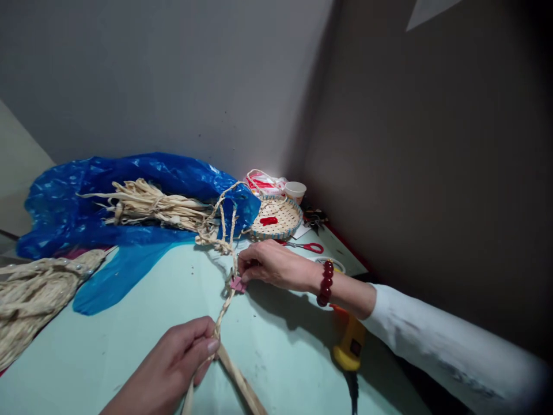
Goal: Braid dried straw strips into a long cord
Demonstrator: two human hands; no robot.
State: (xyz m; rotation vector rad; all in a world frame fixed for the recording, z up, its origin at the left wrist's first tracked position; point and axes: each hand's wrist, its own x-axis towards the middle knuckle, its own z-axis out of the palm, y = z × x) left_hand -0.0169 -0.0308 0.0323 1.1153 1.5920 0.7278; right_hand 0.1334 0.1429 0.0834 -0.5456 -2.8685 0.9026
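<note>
Left hand (177, 360): low in the view, closed, thumb and forefinger pinched on the braided cord (224, 308) at its near end.
Right hand (274, 266): reaches in from the right, fingertips pressed together on the pink clip (237, 283), which sits on the cord.
Braided cord: a pale plait of dried strips, lifted just off the table (280, 346) and running between the two grips. The left pinch is at the near, lower end, and the clip and right fingers are higher up and farther away.
Beyond the clip: the cord goes on up and loops in front of the blue plastic bag (86, 196), well clear of both hands.
Loose strips (242, 383): two flat, unbraided strips come out below the left pinch and fan toward the bottom edge.
Husk bundle (151, 208): dried strips lying on the blue bag, behind the cord's far loop.
Woven piece (34, 294): coarse straw-coloured work at the left edge, apart from the hands.
Round basket tray (285, 227): just behind the right hand, with a small red object (268, 221) in it (what it is cannot be told).
Scissors (307, 247): red-handled, on the table between tray and right wrist.
Bead bracelet (325, 282): dark red, on the right wrist, above a white sleeve (432, 340).
Yellow tool (349, 346): on the table under the right forearm.
White cup (295, 191): by the wall behind the tray.
</note>
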